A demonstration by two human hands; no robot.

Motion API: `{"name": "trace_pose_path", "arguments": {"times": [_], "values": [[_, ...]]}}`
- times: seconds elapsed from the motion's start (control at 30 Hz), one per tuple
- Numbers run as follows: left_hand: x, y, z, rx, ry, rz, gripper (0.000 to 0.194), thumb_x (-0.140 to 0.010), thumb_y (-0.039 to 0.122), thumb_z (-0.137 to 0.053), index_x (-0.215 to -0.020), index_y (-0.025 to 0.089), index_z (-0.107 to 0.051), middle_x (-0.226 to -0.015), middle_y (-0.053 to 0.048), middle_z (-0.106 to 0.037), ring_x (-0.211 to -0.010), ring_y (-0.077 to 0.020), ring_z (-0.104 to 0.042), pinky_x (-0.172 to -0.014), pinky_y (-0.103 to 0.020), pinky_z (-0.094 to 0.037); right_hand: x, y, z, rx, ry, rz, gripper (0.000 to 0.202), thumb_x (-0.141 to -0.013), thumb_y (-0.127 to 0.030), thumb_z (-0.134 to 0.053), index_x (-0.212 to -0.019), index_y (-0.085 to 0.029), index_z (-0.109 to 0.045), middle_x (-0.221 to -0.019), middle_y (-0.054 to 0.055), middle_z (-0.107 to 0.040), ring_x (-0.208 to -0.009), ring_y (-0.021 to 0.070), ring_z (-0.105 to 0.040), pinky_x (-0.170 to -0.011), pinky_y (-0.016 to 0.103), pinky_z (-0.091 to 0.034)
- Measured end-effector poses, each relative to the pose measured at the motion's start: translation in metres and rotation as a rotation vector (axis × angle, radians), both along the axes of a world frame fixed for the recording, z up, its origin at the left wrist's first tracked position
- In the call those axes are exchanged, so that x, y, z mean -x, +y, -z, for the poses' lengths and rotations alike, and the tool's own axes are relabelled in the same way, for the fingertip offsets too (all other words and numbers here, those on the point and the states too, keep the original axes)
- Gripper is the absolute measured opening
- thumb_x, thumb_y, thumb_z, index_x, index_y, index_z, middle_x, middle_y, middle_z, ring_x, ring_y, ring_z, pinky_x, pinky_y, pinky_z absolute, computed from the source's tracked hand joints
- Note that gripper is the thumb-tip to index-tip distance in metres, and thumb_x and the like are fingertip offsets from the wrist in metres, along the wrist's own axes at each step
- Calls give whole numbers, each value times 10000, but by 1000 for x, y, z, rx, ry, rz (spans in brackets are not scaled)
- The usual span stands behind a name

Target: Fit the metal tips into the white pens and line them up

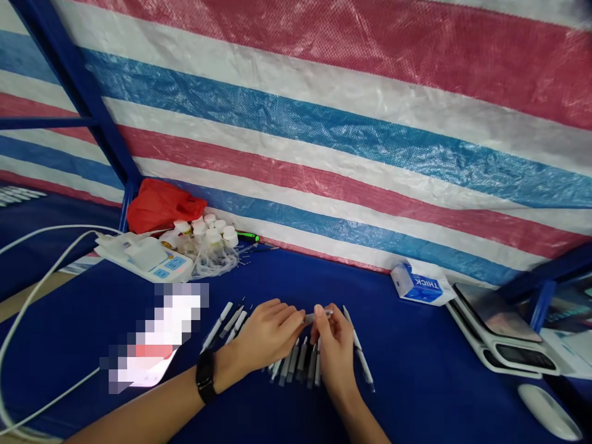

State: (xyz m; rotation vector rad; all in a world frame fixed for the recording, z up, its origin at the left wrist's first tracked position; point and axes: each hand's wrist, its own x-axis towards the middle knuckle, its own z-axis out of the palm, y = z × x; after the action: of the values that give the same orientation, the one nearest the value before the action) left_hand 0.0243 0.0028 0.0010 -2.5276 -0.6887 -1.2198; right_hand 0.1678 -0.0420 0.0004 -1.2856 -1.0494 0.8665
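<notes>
Near the middle of the table, my left hand [272,333] and my right hand [335,348] both have their fingers closed on one slim, grey pen-like tube [311,318]. It lies roughly level between the two hands, and its ends are partly hidden by fingers. Beneath them several grey pen-like tubes [301,361] with pale tips rest side by side on the blue table. Left of my left hand lie several white and grey pen-like pieces [217,325]. A long white pen-like piece [364,364] lies just right of my right hand.
Left of the hands are a blurred-out phone [161,339], a power strip [150,259] with cables, white-capped bottles [213,237] and a red bag [160,203]. Rightward stand a tissue pack [422,283], a digital scale [499,327] and a white mouse [548,410]. A striped sheet [324,148] backs the table.
</notes>
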Motion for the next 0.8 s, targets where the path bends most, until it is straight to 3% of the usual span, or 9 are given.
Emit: {"name": "trace_pose_path", "arguments": {"times": [0.07,0.13,0.3,0.5,0.67,0.8], "values": [[1,2,-1,17,-14,-14,206,-1027,143,-388,-875,190,-520,-633,15,-613,-512,-146,-546,-534,-302,-375,1,-2,-1,-17,38,-72,404,-863,-628,-627,-810,-231,-575,-654,-26,-538,-559,133,-476,-532,260,-435],[3,2,-2,31,-23,-17,234,-1028,150,-395,-823,200,-495,-612,20,-595,-492,-143,-524,-520,-302,-352,2,-3,0,-21,39,-113,370,-868,-589,-645,-932,-226,-611,-736,-9,-592,-601,138,-506,-564,262,-445],[1,-2,-2,-7,15,-32,301,-998,100,-388,-727,214,-453,-568,21,-544,-478,-149,-496,-513,-311,-328,1,2,3,-73,-44,-38,417,-845,-572,-665,-682,-227,-496,-588,-47,-457,-533,116,-399,-504,252,-351],[-2,-9,1,-57,16,-68,286,-985,98,-414,-730,211,-479,-567,10,-557,-506,-168,-554,-545,-329,-363,5,8,-3,-146,-75,-3,511,-808,-589,-667,-595,-246,-355,-519,-85,-299,-484,89,-251,-449,241,-260],[0,-10,2,-96,11,-75,278,-995,121,-431,-737,210,-483,-546,14,-548,-502,-165,-566,-540,-325,-350,-2,4,-5,-207,-182,-5,474,-834,-587,-663,-602,-225,-463,-544,-54,-401,-507,103,-331,-478,256,-296],[1,-7,4,-84,8,-100,261,-993,142,-451,-744,205,-498,-524,21,-547,-465,-157,-549,-524,-319,-320,-6,5,-4,-233,-274,-98,428,-825,-608,-678,-699,-210,-588,-637,-17,-522,-583,132,-448,-555,276,-385]]}}
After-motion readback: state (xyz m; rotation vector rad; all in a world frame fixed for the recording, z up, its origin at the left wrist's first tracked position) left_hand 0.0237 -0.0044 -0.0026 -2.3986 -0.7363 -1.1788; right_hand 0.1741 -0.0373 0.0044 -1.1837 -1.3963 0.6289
